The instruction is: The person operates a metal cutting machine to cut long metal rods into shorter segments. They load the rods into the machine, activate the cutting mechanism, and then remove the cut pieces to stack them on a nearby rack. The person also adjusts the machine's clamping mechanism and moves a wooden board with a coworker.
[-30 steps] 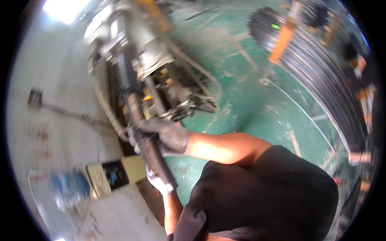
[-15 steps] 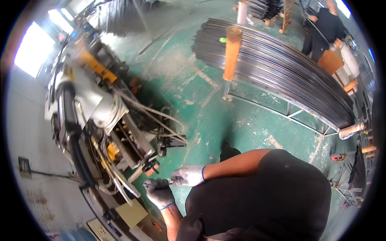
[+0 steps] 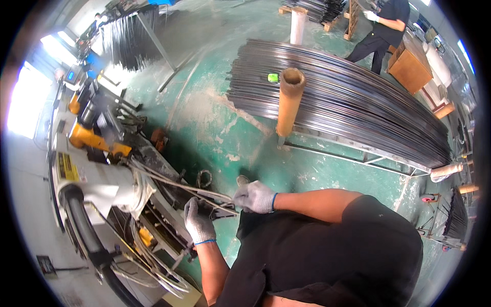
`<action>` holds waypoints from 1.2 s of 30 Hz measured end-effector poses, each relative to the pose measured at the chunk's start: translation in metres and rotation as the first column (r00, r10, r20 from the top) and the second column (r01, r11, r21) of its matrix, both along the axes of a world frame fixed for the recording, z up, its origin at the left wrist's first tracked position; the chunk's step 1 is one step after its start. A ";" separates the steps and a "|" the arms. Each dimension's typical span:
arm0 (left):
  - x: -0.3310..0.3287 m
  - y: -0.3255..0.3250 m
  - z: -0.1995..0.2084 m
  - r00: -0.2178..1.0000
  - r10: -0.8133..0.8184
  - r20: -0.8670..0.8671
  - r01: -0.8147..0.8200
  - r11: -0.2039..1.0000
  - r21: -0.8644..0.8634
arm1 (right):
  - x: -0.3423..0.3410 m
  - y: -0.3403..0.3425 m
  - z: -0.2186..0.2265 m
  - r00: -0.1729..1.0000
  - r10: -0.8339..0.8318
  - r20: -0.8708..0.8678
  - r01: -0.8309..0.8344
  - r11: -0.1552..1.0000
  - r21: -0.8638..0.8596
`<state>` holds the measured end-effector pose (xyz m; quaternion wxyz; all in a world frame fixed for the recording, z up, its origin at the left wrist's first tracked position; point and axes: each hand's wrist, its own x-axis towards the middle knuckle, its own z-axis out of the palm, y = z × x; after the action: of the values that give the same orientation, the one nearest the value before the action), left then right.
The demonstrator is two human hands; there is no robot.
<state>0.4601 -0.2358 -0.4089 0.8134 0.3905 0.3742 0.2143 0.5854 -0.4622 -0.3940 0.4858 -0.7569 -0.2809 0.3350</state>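
Note:
Both my hands wear pale knitted gloves with blue cuffs. My left hand (image 3: 198,223) is raised beside the machine (image 3: 107,192), its fingers drawn together in a pinch; what lies between them, if anything, is too small to make out. To its right and a little farther off, my right hand (image 3: 257,197) is closed in front of my body, its fingers curled, with their contents hidden. The two hands are apart. Behind them run pale cables (image 3: 176,185) from the machine, close to the fingertips of both hands.
Long dark metal rods (image 3: 348,97) lie stacked on a metal rack (image 3: 337,153), with an upright cardboard tube (image 3: 290,102) at its near side. A green object (image 3: 273,78) sits on the rods. Beyond stands a co-worker (image 3: 383,30) near a brown box (image 3: 410,64). A thick black hose (image 3: 87,230) hangs at left.
My hands, close together before with a thin piece between them, have moved apart. The right hand has shifted right and away from me. The view has turned, and the co-worker has moved left.

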 end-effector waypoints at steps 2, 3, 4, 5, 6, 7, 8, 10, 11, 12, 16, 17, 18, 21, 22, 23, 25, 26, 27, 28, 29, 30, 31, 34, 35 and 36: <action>0.046 0.023 -0.019 0.999 -0.022 -0.038 0.021 0.999 -0.046 | 0.051 0.012 -0.036 0.949 -0.235 -0.209 0.258 0.962 0.089; 0.072 0.035 -0.032 0.997 -0.012 -0.077 0.006 0.997 -0.080 | 0.081 0.021 -0.044 0.901 -0.387 -0.195 0.401 0.915 0.039; 0.093 0.051 -0.050 0.998 -0.050 -0.035 0.046 0.992 -0.119 | 0.115 0.031 -0.049 0.832 -0.527 -0.175 0.534 0.845 -0.005; 0.118 0.064 -0.065 0.995 -0.074 -0.067 0.067 0.993 -0.101 | 0.151 0.041 -0.065 0.723 -0.656 -0.216 0.680 0.731 0.059; 0.142 0.073 -0.074 0.990 -0.097 -0.102 0.089 0.993 -0.083 | 0.189 0.048 -0.088 0.594 -0.760 -0.265 0.802 0.587 0.113; 0.169 0.077 -0.070 0.973 -0.158 -0.166 0.156 0.987 -0.029 | 0.228 0.049 -0.106 0.495 -0.853 -0.166 0.869 0.482 0.115; 0.194 0.080 -0.057 0.963 -0.217 -0.161 0.214 0.976 -0.035 | 0.265 0.047 -0.126 0.378 -0.924 -0.067 0.921 0.367 0.128; 0.250 0.097 -0.043 0.925 -0.345 -0.157 0.342 0.939 -0.046 | 0.343 0.020 -0.193 0.123 -0.979 -0.164 0.988 0.106 0.114; 0.275 0.110 -0.039 0.916 -0.364 -0.167 0.369 0.929 -0.004 | 0.369 0.024 -0.198 -0.014 -0.998 -0.065 0.998 -0.018 0.064; 0.298 0.125 -0.032 0.904 -0.383 -0.190 0.397 0.917 0.039 | 0.390 0.031 -0.198 -0.131 -0.984 0.119 0.990 -0.136 -0.034; 0.390 0.172 -0.014 0.876 -0.432 -0.215 0.464 0.875 0.136 | 0.458 0.007 -0.257 -0.071 -0.708 0.703 0.840 -0.422 -0.341; 0.416 0.177 -0.006 0.859 -0.464 -0.219 0.494 0.862 0.114 | 0.471 -0.019 -0.281 0.144 -0.682 0.717 0.754 -0.393 -0.526; 0.435 0.187 -0.009 0.849 -0.478 -0.223 0.509 0.854 0.108 | 0.478 -0.028 -0.291 0.026 -0.687 0.726 0.746 -0.470 -0.471; 0.477 0.233 -0.043 0.843 -0.470 -0.262 0.509 0.854 0.105 | 0.492 0.002 -0.240 -0.514 -0.747 0.421 0.750 -0.630 -0.202; 0.493 0.243 -0.049 0.832 -0.470 -0.294 0.513 0.854 0.087 | 0.496 0.016 -0.208 -0.547 -0.706 0.449 0.726 -0.668 -0.166; 0.514 0.247 -0.053 0.815 -0.483 -0.321 0.528 0.846 0.068 | 0.505 0.030 -0.188 -0.621 -0.654 0.432 0.743 -0.666 0.061; 0.558 0.255 -0.058 0.765 -0.520 -0.380 0.588 0.805 0.082 | 0.542 0.062 -0.156 -0.452 -0.746 0.489 0.844 -0.535 -0.038; 0.586 0.258 -0.061 0.732 -0.550 -0.402 0.621 0.781 0.062 | 0.569 0.069 -0.157 -0.362 -0.771 0.524 0.883 -0.463 -0.071; 0.610 0.262 -0.063 0.699 -0.574 -0.426 0.648 0.761 0.037 | 0.601 0.073 -0.165 -0.285 -0.788 0.545 0.895 -0.423 -0.143; 0.629 0.271 -0.060 0.656 -0.598 -0.461 0.678 0.735 0.012 | 0.624 0.071 -0.181 -0.208 -0.808 0.552 0.894 -0.386 -0.228; 0.657 0.275 -0.044 0.591 -0.655 -0.470 0.755 0.655 0.035 | 0.642 0.059 -0.204 -0.100 -0.840 0.533 0.854 -0.348 -0.387; 0.683 0.282 -0.041 0.597 -0.667 -0.446 0.768 0.635 0.079 | 0.674 0.049 -0.200 0.011 -0.862 0.507 0.812 -0.288 -0.507; 0.709 0.293 -0.040 0.601 -0.679 -0.421 0.779 0.615 0.122 | 0.682 0.058 -0.176 -0.046 -0.921 0.387 0.701 -0.306 -0.644; 0.781 0.318 -0.035 0.663 -0.640 -0.390 0.740 0.637 0.213 | 0.713 0.064 -0.183 -0.018 -0.914 0.405 0.691 -0.304 -0.655; 0.799 0.330 -0.043 0.672 -0.623 -0.400 0.717 0.682 0.143 | 0.723 0.071 -0.167 -0.176 -0.948 0.266 0.600 -0.318 -0.734; 0.819 0.341 -0.051 0.674 -0.614 -0.411 0.697 0.712 0.081 | 0.731 0.073 -0.168 -0.189 -0.947 0.260 0.601 -0.321 -0.732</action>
<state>1.2793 0.1049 -0.4594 0.7029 0.6225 0.3201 -0.1262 1.3163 -0.3890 -0.5617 0.3024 -0.6961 0.6424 0.1061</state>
